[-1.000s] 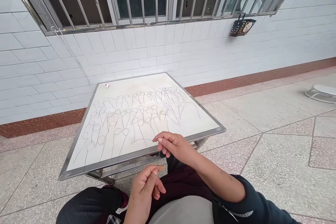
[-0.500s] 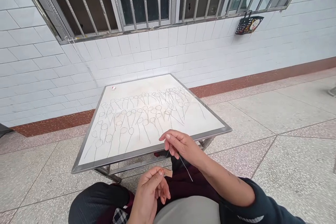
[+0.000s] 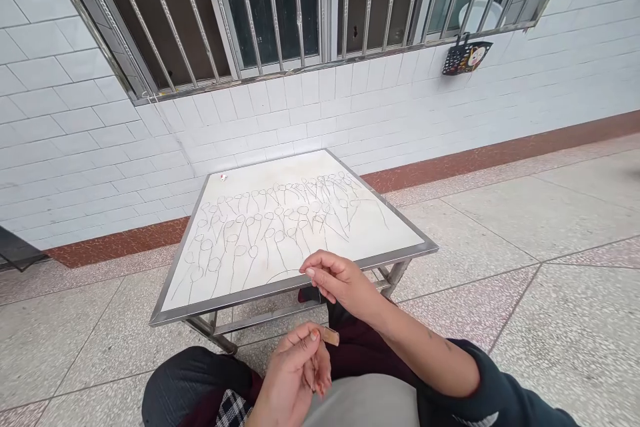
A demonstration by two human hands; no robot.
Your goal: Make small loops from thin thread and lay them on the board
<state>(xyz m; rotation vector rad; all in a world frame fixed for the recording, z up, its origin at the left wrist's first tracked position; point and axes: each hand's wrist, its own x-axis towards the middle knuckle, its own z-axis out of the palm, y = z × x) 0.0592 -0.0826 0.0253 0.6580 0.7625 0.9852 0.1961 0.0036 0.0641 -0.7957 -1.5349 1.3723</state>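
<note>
My left hand (image 3: 295,370) is low in the middle of the view, its thumb and forefinger pinched on a small tan strip (image 3: 331,336). Above it and to the right, my right hand (image 3: 337,279) is at the table's front edge, fingertips pressed together on a thin wire (image 3: 283,272) that curves off to the left. The two hands are apart. Behind them, the white table (image 3: 270,170) with a grey metal rim bears many thin wires with round loops, laid in rows.
A small red and white object (image 3: 223,177) lies at the table's back left corner. Beyond the table stands a white tiled wall (image 3: 260,113) with a barred window. A patterned bag (image 3: 466,57) hangs at the right. My legs are under the table's front edge.
The wire in my right hand pointed down to the right before; now it arcs leftward over the table edge. The tan strip in my left hand has turned slightly. The view has shifted a little.
</note>
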